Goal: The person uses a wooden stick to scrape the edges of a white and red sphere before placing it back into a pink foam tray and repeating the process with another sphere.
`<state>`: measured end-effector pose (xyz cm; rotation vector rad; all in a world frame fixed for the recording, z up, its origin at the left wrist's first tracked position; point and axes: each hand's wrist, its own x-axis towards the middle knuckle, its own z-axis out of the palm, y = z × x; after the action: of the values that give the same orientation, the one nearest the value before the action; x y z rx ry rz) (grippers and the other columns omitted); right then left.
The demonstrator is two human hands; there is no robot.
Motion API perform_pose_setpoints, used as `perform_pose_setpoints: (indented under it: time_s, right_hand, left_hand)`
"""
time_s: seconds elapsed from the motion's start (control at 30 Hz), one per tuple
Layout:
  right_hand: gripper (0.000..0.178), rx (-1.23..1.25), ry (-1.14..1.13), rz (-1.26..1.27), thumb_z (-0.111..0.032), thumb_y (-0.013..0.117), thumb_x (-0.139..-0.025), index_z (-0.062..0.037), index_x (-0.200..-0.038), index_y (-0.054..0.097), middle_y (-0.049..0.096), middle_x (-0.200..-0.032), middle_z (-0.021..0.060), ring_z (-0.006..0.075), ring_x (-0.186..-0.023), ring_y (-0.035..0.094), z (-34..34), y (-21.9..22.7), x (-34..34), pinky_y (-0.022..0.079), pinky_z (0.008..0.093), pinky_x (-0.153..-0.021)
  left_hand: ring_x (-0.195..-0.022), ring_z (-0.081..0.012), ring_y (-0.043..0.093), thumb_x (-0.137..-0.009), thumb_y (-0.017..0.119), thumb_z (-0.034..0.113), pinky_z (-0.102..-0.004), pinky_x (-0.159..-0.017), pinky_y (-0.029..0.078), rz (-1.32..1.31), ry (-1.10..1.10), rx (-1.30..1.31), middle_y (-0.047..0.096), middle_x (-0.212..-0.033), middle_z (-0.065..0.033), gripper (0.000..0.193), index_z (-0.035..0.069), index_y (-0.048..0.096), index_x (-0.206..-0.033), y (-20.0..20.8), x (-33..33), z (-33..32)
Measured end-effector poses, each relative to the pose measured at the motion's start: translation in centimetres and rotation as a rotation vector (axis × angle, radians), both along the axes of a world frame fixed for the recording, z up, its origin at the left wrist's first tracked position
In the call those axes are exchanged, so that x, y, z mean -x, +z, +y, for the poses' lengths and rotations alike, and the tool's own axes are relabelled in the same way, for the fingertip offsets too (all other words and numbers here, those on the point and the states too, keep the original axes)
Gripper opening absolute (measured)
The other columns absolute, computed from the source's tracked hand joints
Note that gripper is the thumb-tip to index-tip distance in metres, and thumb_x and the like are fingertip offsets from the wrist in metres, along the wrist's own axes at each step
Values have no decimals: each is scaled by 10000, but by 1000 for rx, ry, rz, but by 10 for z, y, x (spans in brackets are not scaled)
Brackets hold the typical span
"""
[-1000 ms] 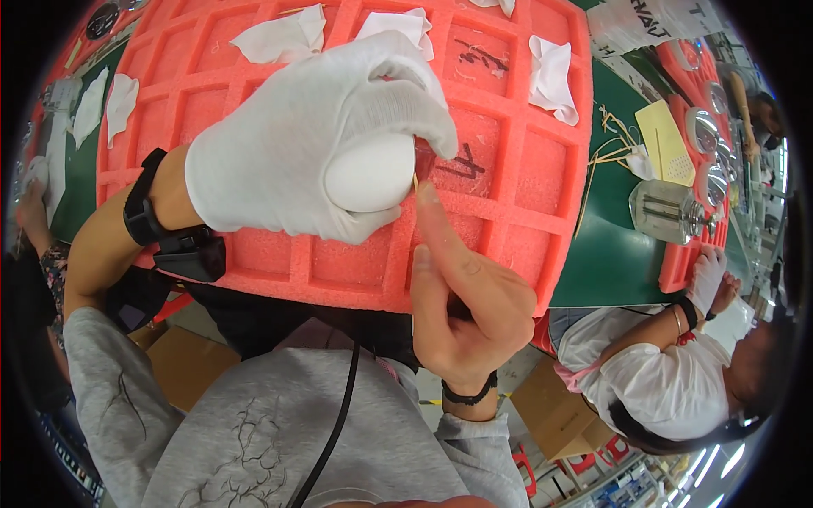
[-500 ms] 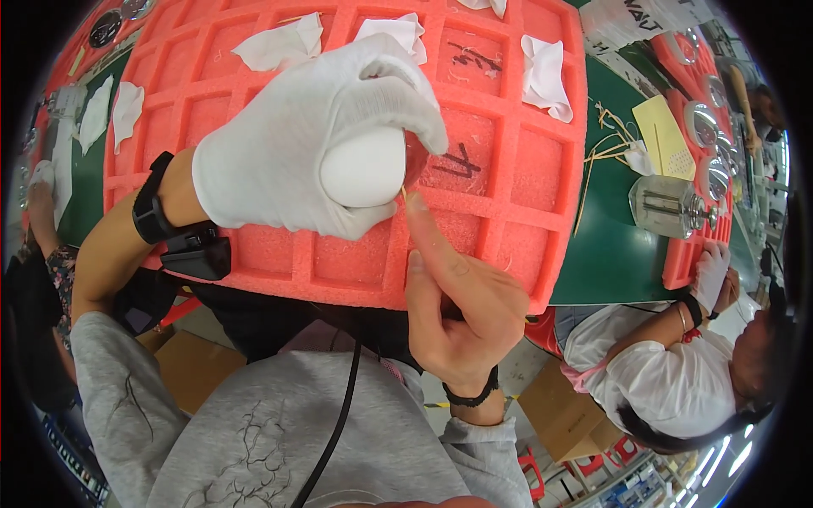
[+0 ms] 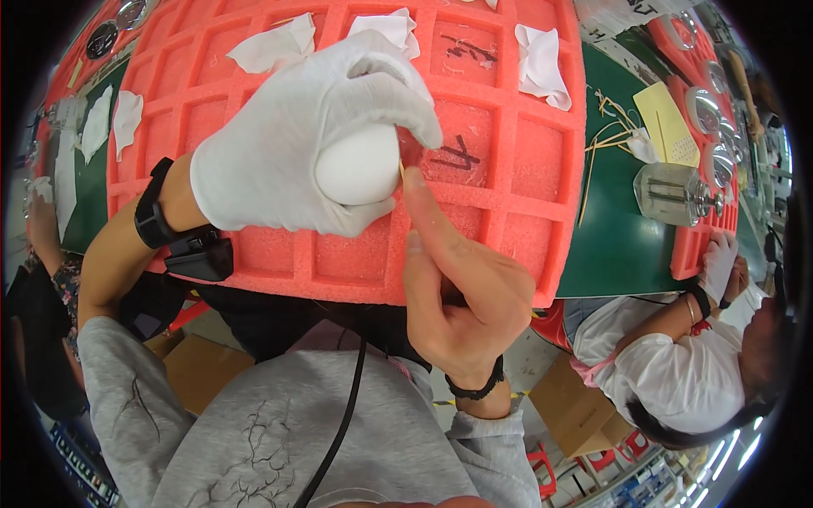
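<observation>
My left hand [image 3: 269, 148], in a white fabric glove, is closed around a smooth white rounded piece [image 3: 359, 166], whose kind I cannot make out. Its right side faces my right hand, and the glove's fingers curl over its top and far edge. My bare right hand [image 3: 466, 296] pinches a thin wooden stick [image 3: 402, 171] between thumb and index finger. Only a short bit of the stick shows, at the right rim of the white piece. Both hands are above a red foam tray [image 3: 356, 292] divided into square compartments.
White cloths [image 3: 540, 68] lie on the tray. To the right, on the green table [image 3: 614, 262], are loose thin sticks [image 3: 605, 144], a yellow card [image 3: 665, 123] and a glass pump bottle [image 3: 667, 195]. A co-worker [image 3: 669, 364] sits at the right, beside another tray with round glass pieces [image 3: 703, 110].
The view has shifted slightly. My right fingertip has moved a little upward along the white piece's rim, while my left hand keeps its hold.
</observation>
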<state>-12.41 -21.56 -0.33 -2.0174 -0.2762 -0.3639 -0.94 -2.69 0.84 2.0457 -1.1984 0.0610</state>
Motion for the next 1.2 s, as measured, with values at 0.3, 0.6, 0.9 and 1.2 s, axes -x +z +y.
perform_pose_setpoints:
  time_s: [0.3,0.6,0.9,1.2]
  right_hand:
    - [631,-4,-7,-57,145,639,-669,14,-1283,688,346,-497,34,168,-391,329,1,-4,0,325,309,-426]
    - [628,46,-20,-81,147,639,-663,19,-1275,691,337,-501,29,163,-392,317,-1,-8,4,313,319,-424]
    - [643,53,-38,-105,152,635,-645,18,-1270,696,338,-500,29,162,-393,312,3,-10,2,309,318,-428]
    - [636,73,-32,-70,137,647,-652,20,-1275,693,337,-495,29,159,-393,313,3,-9,6,308,318,-427]
  left_hand:
    - [-1056,-263,601,-608,786,38,-364,-891,505,3,1,6,633,-1172,-63,489,145,671,-1071,-1,1,-1]
    - [-1053,-256,602,-603,783,30,-362,-901,502,4,18,-18,637,-1158,-61,497,143,673,-1074,2,1,-3]
    - [-1059,-251,598,-603,781,29,-361,-909,493,-9,41,-44,639,-1152,-53,492,141,672,-1070,2,5,-3]
    - [-1049,-248,594,-612,775,52,-363,-910,460,-72,71,-109,650,-1140,-39,467,152,666,-1055,11,4,-5]
